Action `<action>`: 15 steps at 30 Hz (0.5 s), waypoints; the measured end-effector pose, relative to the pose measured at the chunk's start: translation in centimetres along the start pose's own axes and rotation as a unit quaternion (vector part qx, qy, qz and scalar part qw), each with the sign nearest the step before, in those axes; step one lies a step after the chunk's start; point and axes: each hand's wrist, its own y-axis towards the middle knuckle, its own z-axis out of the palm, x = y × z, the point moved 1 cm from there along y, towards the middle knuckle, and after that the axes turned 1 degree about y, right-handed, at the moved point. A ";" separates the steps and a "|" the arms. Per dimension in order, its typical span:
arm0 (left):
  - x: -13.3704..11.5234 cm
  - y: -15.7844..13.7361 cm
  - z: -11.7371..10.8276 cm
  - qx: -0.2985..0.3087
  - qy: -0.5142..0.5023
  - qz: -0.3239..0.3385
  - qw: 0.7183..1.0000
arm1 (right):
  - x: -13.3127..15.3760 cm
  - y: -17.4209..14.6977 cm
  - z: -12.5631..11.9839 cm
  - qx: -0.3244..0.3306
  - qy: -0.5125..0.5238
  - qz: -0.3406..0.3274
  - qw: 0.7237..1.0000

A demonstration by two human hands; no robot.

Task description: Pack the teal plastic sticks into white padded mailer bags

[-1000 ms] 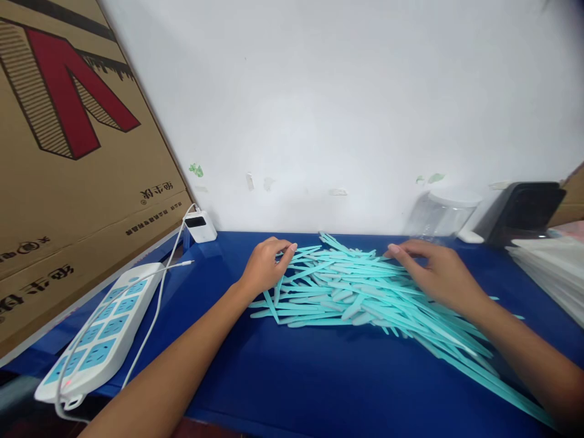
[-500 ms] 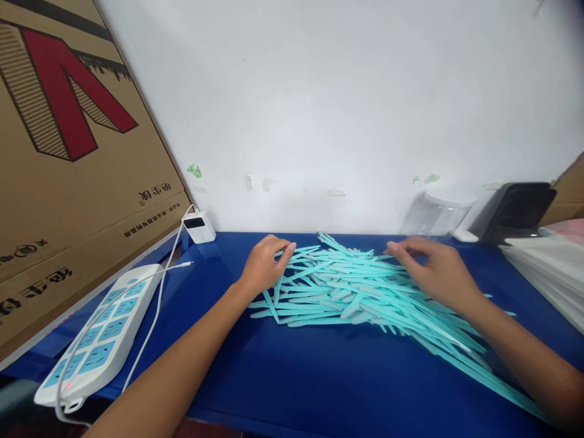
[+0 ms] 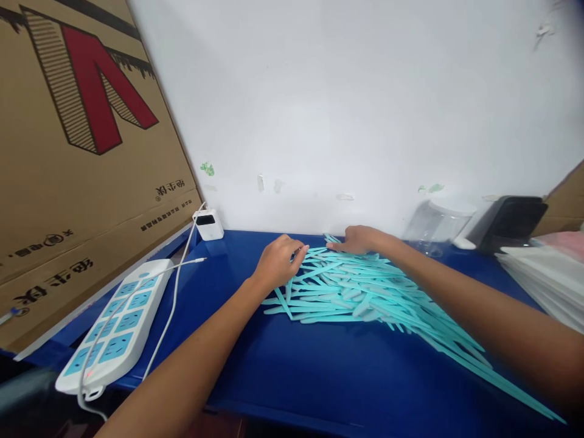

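Note:
A loose pile of thin turquoise strips with paler, greyish ends [image 3: 360, 298] lies across the blue table [image 3: 319, 371]. At the pile's back left, my left hand [image 3: 279, 263] is closed, thumb and forefinger nearly together. Whatever it pinches, if anything, is too small to make out. My right hand [image 3: 358, 239] reaches over the far edge of the pile, its fingers bent and closed, tips down among the strips close to the wall. What lies between those fingertips is hidden. The right forearm covers part of the pile.
A white power strip [image 3: 121, 322] with a cable stands on the left, before a large cardboard box [image 3: 91, 201]. A small white device [image 3: 208, 225] sits by the wall. At right are a clear jar [image 3: 440, 228], a black stand [image 3: 513, 225] and stacked white sheets [image 3: 542, 280].
My right hand has moved left over the back of the pile, towards my left hand. The left hand keeps its place by the pile's left end. The view has shifted slightly.

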 end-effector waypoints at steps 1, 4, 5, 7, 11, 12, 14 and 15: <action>0.1 0.0 0.0 0.001 0.004 0.000 1.000 | 0.5 0.7 0.1 0.014 -0.010 0.010 1.000; 0.2 0.0 -0.1 0.003 0.012 0.005 1.000 | 1.0 1.8 0.6 0.038 -0.028 0.034 0.998; 0.2 0.0 -0.1 0.003 0.014 0.007 1.000 | 1.0 2.0 0.7 0.042 -0.031 0.037 0.998; 0.1 0.0 -0.1 0.002 0.019 0.013 1.000 | 0.8 2.2 0.9 0.048 -0.032 0.031 0.998; 0.1 0.0 -0.1 -0.005 0.025 0.019 0.999 | 0.7 2.1 1.1 0.048 -0.032 0.017 0.998; 0.1 0.0 0.0 -0.008 0.026 0.017 0.999 | 0.7 2.0 1.2 0.046 -0.033 0.016 0.998; 0.2 0.1 0.0 -0.011 0.027 0.012 1.000 | 0.9 1.7 1.3 0.042 -0.034 0.014 0.998; 0.3 0.1 0.1 -0.010 0.026 0.010 1.000 | 0.9 1.5 1.3 0.041 -0.033 0.013 0.999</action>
